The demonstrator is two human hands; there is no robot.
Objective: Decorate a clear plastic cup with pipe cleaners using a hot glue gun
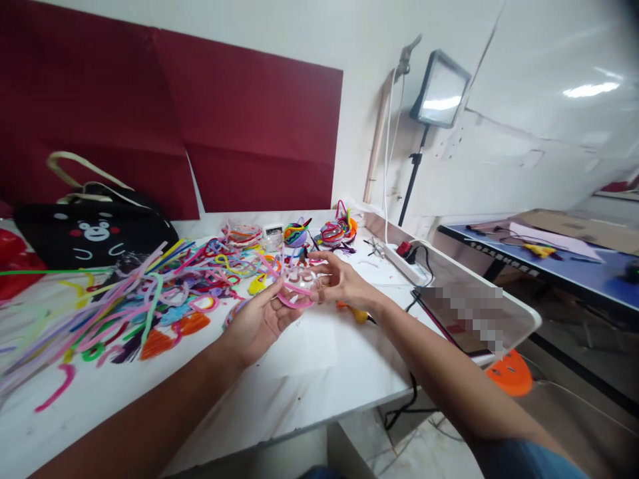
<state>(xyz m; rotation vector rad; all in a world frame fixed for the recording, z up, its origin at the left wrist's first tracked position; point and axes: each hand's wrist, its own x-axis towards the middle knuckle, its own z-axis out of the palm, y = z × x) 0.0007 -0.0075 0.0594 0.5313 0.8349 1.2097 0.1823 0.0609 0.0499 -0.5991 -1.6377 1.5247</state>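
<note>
The left hand (267, 318) and right hand (344, 285) pinch a bent pink pipe cleaner (295, 305) above the bench (309, 366), its long axis roughly left-right, curve bowing nearward; beyond, a white-rimmed tray (524, 316) holds a dark flat item (452, 332); lettering on the blue table (554, 269) is illegible

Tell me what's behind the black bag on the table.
A dark red sheet shows behind and above the black bag. Whatever lies directly behind the bag's body is covered and cannot be seen.
</note>
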